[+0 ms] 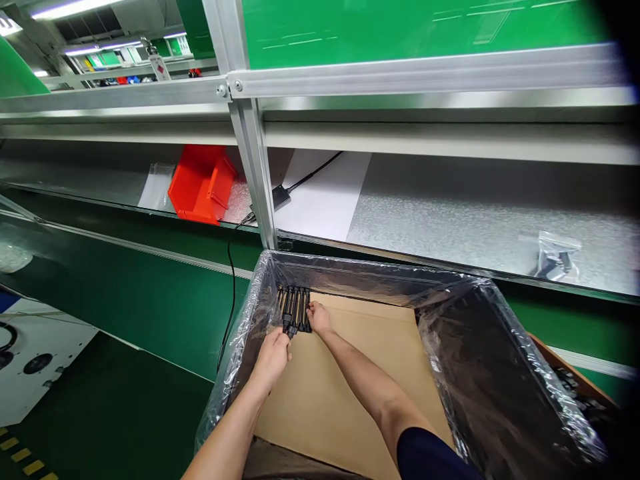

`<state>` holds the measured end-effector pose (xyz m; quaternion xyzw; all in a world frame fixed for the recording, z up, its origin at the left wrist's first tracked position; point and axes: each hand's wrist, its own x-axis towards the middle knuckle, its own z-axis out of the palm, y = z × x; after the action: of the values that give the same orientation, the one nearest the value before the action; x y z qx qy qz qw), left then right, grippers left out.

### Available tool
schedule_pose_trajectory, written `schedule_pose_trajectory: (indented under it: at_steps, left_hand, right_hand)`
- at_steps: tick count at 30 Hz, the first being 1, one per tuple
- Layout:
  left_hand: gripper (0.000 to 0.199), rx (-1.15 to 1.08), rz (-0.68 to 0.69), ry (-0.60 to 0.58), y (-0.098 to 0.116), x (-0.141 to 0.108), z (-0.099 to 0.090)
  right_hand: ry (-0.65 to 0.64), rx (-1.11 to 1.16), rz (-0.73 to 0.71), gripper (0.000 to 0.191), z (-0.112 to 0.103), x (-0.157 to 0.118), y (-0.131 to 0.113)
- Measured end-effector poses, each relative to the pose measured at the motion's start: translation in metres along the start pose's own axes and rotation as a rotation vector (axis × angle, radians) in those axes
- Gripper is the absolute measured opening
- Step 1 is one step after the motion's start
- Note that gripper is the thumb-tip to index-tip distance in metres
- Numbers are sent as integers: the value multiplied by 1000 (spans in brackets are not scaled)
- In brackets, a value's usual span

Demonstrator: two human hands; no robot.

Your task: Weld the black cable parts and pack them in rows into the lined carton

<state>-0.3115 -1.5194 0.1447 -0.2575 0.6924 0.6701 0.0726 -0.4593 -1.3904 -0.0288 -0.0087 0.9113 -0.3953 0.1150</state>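
Observation:
My left hand [273, 359] is closed around a few slim black parts with thick, ribbed-looking ends; these held black parts [289, 321] point away from me. Just beyond them, a row of similar slim black parts [301, 303] lies side by side in the far left corner of a brown cardboard sheet [360, 373]. At the right end of that row, my right hand [320, 317] has its fingers pinched on the outermost part. Their exact kind is too small to make out. The sheet lies inside a deep bin [370, 268] lined with clear plastic film.
Behind the bin runs a metal shelf [450, 207] with an aluminium post [253, 160]. On it are a red bin [203, 183], a black adapter [281, 197] with a hanging cable [231, 287], and a zip bag [557, 257]. A box of dark parts [575, 383] stands at right.

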Motion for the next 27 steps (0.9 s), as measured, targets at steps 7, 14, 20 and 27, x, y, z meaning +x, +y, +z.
schedule_pose_trajectory:
  at_steps: [7, 14, 20, 27]
  left_hand:
    - [26, -131, -5, -53, 6, 0, 3]
    - [32, -72, 157, 2, 7, -3, -1]
    - [30, 4, 160, -34, 6, -2, -3]
    - [40, -32, 101, 1, 9, -2, -1]
  right_hand:
    - [-256, 594, 100, 15, -30, -58, -27]
    - [-583, 1118, 72, 45, -59, -147, -85]
    - [-540, 1277, 239, 40, -57, -155, -101]
    - [-547, 1306, 312, 38, -48, -122, -67]
